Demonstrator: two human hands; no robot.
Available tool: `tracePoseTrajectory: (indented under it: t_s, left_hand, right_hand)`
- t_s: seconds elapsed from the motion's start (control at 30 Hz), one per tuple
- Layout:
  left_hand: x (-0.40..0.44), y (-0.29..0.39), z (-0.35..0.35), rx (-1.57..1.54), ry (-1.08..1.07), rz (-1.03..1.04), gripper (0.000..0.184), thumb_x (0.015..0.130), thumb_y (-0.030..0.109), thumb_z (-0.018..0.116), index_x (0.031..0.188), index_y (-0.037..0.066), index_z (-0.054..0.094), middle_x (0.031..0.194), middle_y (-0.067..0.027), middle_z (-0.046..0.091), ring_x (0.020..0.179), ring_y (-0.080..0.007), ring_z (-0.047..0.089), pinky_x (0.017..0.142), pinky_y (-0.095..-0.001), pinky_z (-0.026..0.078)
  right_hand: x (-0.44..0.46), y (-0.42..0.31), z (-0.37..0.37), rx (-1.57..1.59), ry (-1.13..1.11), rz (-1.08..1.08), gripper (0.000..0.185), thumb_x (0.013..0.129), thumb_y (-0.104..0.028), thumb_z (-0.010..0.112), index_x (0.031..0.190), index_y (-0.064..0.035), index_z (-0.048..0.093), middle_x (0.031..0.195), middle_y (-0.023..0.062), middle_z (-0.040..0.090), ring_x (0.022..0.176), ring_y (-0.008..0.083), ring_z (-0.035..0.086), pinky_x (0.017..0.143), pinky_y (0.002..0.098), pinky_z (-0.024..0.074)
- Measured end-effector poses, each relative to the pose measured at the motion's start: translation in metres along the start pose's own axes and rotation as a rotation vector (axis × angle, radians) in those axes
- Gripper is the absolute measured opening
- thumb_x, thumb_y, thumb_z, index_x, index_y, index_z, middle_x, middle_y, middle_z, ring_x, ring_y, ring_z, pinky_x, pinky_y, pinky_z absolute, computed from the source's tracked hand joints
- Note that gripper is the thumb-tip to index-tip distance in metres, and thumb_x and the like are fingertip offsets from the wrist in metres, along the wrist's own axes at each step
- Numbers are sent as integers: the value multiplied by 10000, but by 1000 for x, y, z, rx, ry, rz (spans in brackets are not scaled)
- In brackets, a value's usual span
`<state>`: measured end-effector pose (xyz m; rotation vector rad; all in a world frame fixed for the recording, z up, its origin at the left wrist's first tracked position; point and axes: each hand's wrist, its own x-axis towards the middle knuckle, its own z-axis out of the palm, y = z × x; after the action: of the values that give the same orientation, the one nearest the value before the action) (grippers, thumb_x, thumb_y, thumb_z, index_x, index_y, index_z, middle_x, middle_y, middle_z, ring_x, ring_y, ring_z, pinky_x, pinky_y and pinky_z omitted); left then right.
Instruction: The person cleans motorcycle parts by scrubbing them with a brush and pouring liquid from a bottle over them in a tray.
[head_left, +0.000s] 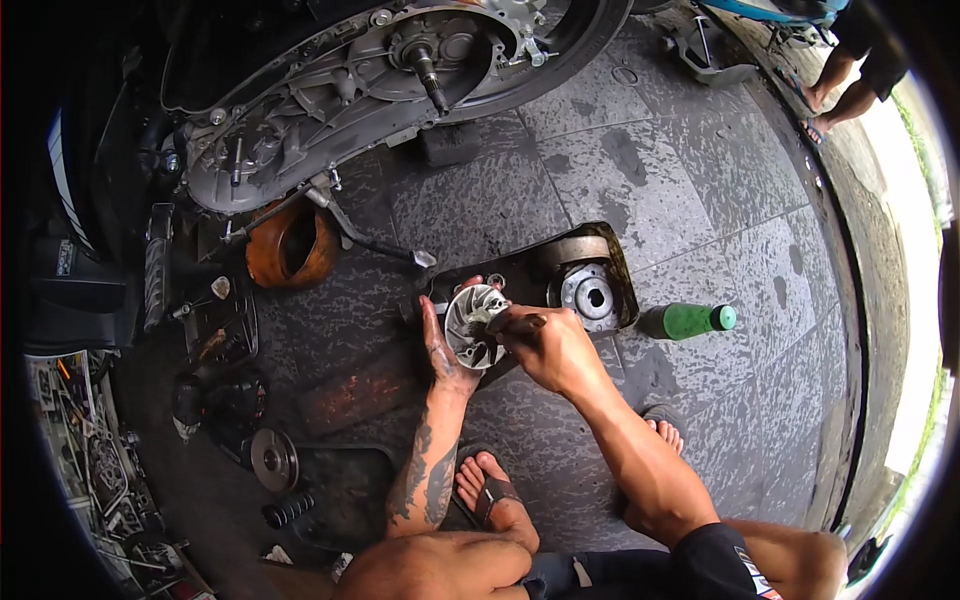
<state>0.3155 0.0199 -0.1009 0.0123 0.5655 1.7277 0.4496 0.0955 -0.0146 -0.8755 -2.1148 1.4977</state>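
Observation:
A finned metal pulley disc (474, 327) faces up in my left hand (452, 362), whose fingers wrap round its edge from below and the left side. Over the right part of the disc, my right hand (548, 345) has its fingers closed and pressed together at the fins. Something dark shows at those fingertips, too small and covered to name. Just beyond both hands lies a black oily tray (622, 262). It holds a round metal clutch part (592, 296) and a metal drum (578, 250).
A green bottle (690, 321) is right of the tray. Above left is an opened scooter engine case (300, 130) with a protruding shaft (428, 80). An orange-brown pot (292, 245), a power drill (215, 400) and a metal disc (274, 457) sit left. Another person's legs (838, 95) show top right.

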Motion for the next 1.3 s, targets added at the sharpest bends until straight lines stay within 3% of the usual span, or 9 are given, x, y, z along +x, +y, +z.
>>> tracePoseTrajectory:
  t_s: [0.13, 0.27, 0.43, 0.53, 0.63, 0.73, 0.9, 1.13, 1.3]
  left_hand:
    - [-1, -3, -10, -41, 4, -34, 842, 909, 733, 312, 1338, 31, 489, 1281, -186, 573, 1143, -311, 582, 1016, -439, 452]
    - [-1, -1, -6, -73, 88, -34, 832, 913, 728, 312, 1340, 39, 495, 1287, -177, 573, 1140, -327, 582, 1005, -454, 458]
    - [-6, 2, 4, -59, -6, -44, 750, 947, 658, 341, 1368, 50, 470, 1315, -189, 552, 1148, -330, 580, 990, -473, 468]
    - [-4, 2, -1, -80, 33, -23, 749, 958, 640, 329, 1388, 39, 450, 1345, -223, 530, 1227, -325, 533, 1048, -420, 419]
    - [-3, 2, -5, -125, -76, -27, 713, 978, 601, 328, 1390, 30, 443, 1343, -220, 533, 1234, -318, 525, 1055, -420, 412]
    - [-7, 2, -1, -133, -105, -29, 686, 988, 565, 341, 1398, 24, 432, 1348, -220, 528, 1235, -320, 525, 1057, -426, 413]
    - [-11, 4, 6, -28, -61, 8, 577, 998, 405, 435, 1423, 16, 393, 1369, -214, 508, 1226, -324, 536, 1032, -435, 450]
    - [-8, -3, -11, 184, 104, 151, 491, 1009, 314, 439, 1420, 47, 420, 1345, -147, 546, 1220, -279, 545, 1039, -439, 440]
    - [-15, -1, -8, 1, 153, 119, 481, 1009, 321, 450, 1414, 61, 435, 1363, -126, 536, 1235, -280, 528, 1050, -441, 426]
  right_hand:
    - [-9, -4, -1, 201, 12, -78, 146, 804, -8, 669, 947, -12, 700, 897, 153, 710, 838, 307, 703, 727, 349, 546]
    - [-4, 13, -4, -179, -8, 10, 112, 831, -48, 681, 931, -1, 689, 887, 126, 720, 830, 248, 715, 732, 317, 537]
    - [-6, 17, -7, 234, -65, 81, 163, 800, -84, 692, 951, -23, 699, 863, 176, 697, 827, 328, 699, 692, 366, 535]
    - [1, 20, -7, -171, 91, 221, 156, 801, -94, 707, 937, -21, 693, 838, 147, 705, 750, 273, 708, 658, 337, 526]
    - [-3, 27, 1, 28, 266, 2, 142, 811, -77, 691, 940, -18, 691, 843, 148, 704, 773, 283, 709, 664, 341, 524]
    - [-8, 15, 5, 218, 188, 111, 129, 823, -56, 673, 943, -10, 689, 881, 139, 706, 797, 304, 706, 680, 346, 532]
    - [-3, 26, -2, 27, 489, 38, 141, 846, -48, 653, 979, -20, 688, 870, 152, 708, 781, 284, 711, 684, 330, 536]
    - [-12, 39, -21, -61, 503, 186, 162, 830, -86, 654, 979, -38, 697, 843, 171, 706, 786, 324, 704, 700, 371, 535]
    - [-17, 55, -27, -307, 153, 129, 387, 738, 17, 604, 1122, -27, 626, 1110, 191, 644, 1024, 402, 615, 876, 440, 507]
